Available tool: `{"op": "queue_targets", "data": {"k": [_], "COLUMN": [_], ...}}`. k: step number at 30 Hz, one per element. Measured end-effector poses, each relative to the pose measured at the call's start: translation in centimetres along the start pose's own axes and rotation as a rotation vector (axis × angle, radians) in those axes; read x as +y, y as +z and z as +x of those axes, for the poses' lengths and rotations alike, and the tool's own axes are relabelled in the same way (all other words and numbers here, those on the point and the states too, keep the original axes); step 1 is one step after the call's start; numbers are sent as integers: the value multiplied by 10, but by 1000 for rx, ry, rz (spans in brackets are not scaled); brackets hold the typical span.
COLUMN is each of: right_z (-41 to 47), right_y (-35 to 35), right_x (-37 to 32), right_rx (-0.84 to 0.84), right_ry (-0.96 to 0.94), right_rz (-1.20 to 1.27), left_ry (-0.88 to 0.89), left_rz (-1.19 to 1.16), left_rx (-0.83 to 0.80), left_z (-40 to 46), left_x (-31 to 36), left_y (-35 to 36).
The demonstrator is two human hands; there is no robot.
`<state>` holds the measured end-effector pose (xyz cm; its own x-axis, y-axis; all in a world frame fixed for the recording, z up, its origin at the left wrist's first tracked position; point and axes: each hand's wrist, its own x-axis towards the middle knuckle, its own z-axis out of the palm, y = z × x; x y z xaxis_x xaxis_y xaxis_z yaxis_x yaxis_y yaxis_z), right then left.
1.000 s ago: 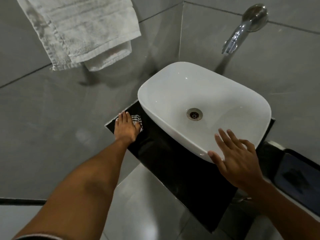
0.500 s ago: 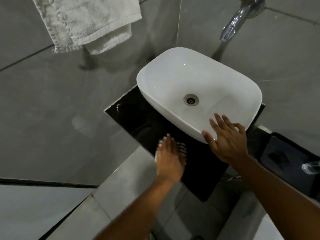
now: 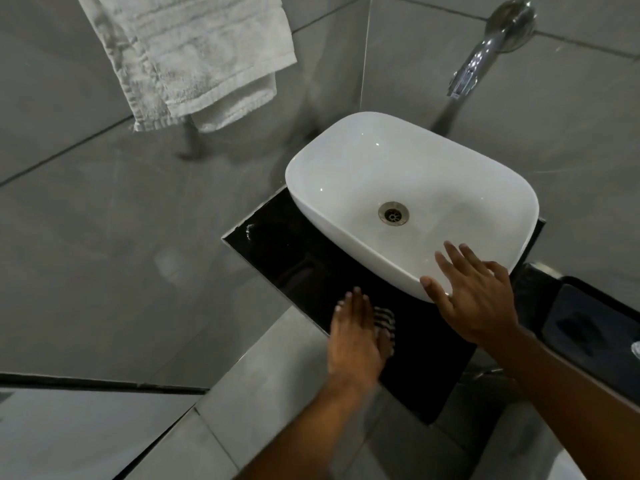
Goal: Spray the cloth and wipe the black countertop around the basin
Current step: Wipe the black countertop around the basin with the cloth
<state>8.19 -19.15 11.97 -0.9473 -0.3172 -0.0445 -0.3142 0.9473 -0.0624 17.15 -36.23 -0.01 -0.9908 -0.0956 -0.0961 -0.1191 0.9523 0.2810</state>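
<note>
A white oval basin (image 3: 367,174) sits on the glossy black countertop (image 3: 287,258). My left hand (image 3: 353,337) lies flat on a small black-and-white striped cloth (image 3: 383,320), pressing it onto the countertop's front edge just below the basin. Only a strip of the cloth shows past my fingers. My right hand (image 3: 474,299) rests with spread fingers on the basin's near right rim and holds nothing. No spray bottle is in view.
A white towel (image 3: 194,57) hangs on the grey tiled wall at upper left. A chrome spout (image 3: 485,60) juts from the wall above the basin. A dark tray-like object (image 3: 588,334) sits at the right edge. Grey floor tiles lie below the counter.
My left hand slid the cloth from the countertop's far left corner along the front edge to the middle, then held there. My right hand has stayed on the basin rim.
</note>
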Motion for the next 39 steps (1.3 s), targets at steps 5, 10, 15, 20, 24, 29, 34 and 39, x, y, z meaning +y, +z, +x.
{"op": "queue_targets", "data": {"k": [5, 10, 15, 20, 24, 29, 34, 39], "right_z": [2, 5, 8, 8, 6, 4, 0, -1], "right_y": [-2, 7, 16, 16, 14, 8, 3, 5], "right_x": [-1, 5, 12, 13, 10, 7, 2, 2], "right_rx": [36, 65, 80, 104, 102, 95, 95, 93], "right_ry": [-24, -43, -72, -69, -56, -31, -2, 4], "right_rz": [49, 23, -13, -10, -4, 14, 44, 42], "left_ry": [-44, 8, -40, -87, -138, -203, -197, -104], "left_rz": [-39, 52, -15, -88, -68, -98, -138, -122], "left_rx": [253, 257, 283, 327, 291, 300, 245, 100], "left_z": [78, 139, 163, 152, 139, 105, 35, -15], "left_x": [-106, -187, -208, -204, -198, -171, -105, -59], "left_y": [-54, -85, -97, -92, -84, -68, -41, -19]}}
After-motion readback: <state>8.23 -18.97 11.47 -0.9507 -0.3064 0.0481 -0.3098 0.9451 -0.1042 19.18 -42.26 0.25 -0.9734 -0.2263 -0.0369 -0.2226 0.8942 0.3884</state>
